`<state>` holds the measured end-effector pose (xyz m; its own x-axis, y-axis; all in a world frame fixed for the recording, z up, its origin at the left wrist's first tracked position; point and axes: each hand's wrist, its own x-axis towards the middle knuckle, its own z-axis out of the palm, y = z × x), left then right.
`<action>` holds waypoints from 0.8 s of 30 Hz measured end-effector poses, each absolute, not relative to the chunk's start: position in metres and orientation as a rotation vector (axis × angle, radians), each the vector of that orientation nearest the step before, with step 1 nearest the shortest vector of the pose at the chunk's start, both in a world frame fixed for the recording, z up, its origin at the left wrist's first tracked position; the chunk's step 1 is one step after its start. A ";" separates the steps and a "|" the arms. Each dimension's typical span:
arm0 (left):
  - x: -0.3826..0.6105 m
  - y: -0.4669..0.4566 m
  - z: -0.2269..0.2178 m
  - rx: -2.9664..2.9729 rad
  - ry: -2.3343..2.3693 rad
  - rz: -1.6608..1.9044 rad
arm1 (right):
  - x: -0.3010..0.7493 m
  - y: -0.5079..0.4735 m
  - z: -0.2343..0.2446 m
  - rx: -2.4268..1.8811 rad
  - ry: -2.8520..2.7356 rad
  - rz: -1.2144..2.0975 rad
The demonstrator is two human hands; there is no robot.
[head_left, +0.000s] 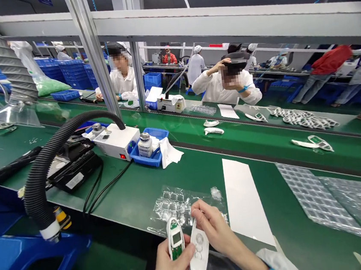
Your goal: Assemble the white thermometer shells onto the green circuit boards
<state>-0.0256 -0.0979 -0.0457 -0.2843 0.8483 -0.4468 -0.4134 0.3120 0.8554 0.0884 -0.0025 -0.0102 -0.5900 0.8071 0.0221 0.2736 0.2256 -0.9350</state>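
Observation:
At the bottom middle, my left hand (168,263) is closed around a white device half with a small screen and green circuit board (175,238). Beside it, my right hand (213,226) grips a white plastic cover with round button holes (199,249), fingers curled over its upper end. The two parts are held side by side, touching, just above the near edge of the green table (135,195). A clear blister tray (175,204) lies on the table right behind my hands.
A white paper strip (243,197) and more clear blister trays (316,198) lie to the right. A black corrugated hose (46,162), a white box unit (116,139) and a blue tray with a bottle (149,149) stand to the left. Several people work across the conveyor.

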 end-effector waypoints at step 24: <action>-0.094 -0.106 -0.047 0.770 1.979 1.167 | 0.045 0.044 -0.022 -1.433 -2.580 0.314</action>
<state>-0.0935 -0.1065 -0.0470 -0.5756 0.7721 -0.2695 0.1381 0.4165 0.8986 0.0446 0.0443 -0.0224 -0.5223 0.8513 0.0490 0.8148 0.5152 -0.2659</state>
